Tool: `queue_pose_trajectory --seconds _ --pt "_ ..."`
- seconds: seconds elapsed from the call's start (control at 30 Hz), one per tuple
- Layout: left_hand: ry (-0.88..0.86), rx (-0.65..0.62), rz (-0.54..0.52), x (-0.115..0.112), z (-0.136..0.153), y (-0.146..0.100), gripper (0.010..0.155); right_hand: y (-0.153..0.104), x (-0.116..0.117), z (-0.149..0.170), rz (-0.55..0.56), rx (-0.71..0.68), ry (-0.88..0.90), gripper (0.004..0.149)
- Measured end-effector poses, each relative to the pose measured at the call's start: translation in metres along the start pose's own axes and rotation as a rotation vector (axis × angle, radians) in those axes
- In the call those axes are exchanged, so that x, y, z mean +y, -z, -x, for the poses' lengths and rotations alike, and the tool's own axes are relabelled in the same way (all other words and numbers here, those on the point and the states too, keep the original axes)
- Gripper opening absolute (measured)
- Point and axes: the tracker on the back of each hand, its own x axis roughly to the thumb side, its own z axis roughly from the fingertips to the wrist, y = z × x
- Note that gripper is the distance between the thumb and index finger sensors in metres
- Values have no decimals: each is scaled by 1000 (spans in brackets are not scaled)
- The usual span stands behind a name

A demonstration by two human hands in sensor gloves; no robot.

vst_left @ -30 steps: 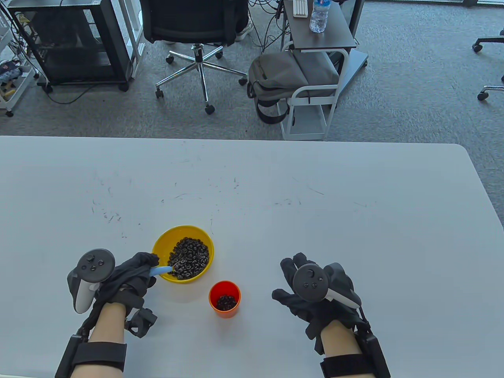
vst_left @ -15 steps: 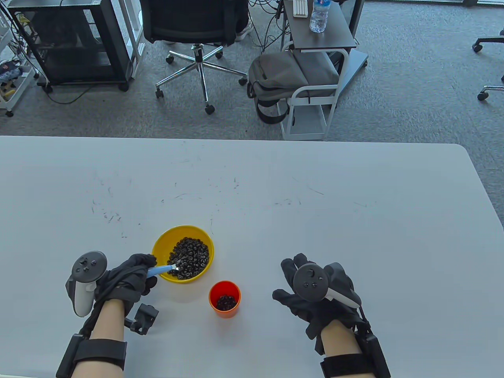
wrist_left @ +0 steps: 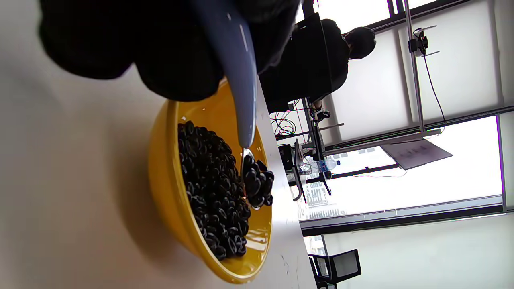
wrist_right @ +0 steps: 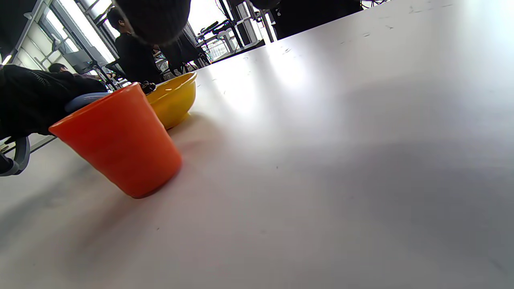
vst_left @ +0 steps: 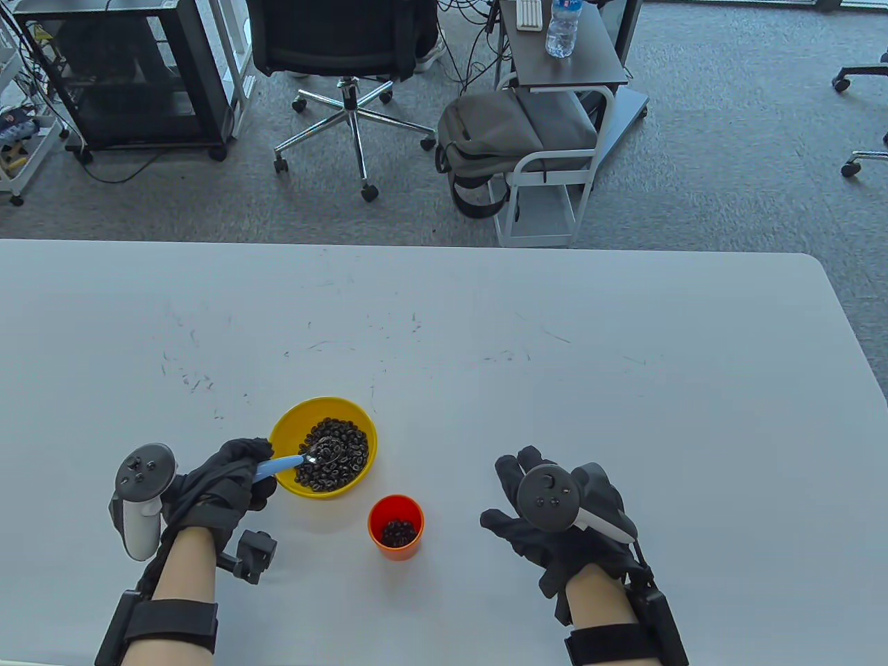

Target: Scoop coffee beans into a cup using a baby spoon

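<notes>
Taking the orange cup [vst_left: 395, 525] as the landmark: it is standing upright on the white bench [vst_left: 555, 347], nearest the person, with a small layer of coffee beans showing in its bottom; to its right, well apart, the right hand [vst_left: 555, 517] is resting palm down on the bench, its grip lying open with fingers spread and holding nothing; to the cup's left, the left hand [vst_left: 225, 479] is gripping the pale blue handle of the baby spoon [vst_left: 295, 463], its grip curled closed around that handle; just beyond the cup and to its left, near but not touching, the yellow bowl [vst_left: 284, 423] is sitting with a heap of coffee beans [vst_left: 340, 454] inside; the spoon's bowl is hanging above that heap, carrying a small mound of beans, as the left wrist view is showing.
</notes>
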Motion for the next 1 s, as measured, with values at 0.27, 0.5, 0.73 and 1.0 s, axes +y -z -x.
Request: queue_pose_trajectory --seconds 0.27,0.5,0.73,1.0 --pt "-12 0 12 -1 -1 -1 42 0 0 0 -1 0 0 80" --pt "-49 -71 79 -8 -13 -2 42 0 0 0 -4 0 0 80" --pt "-65 -151 199 -24 -29 -8 42 1 0 1 -2 0 4 81" --pt "-35 -243 411 -44 -40 -10 42 0 0 1 1 1 4 81"
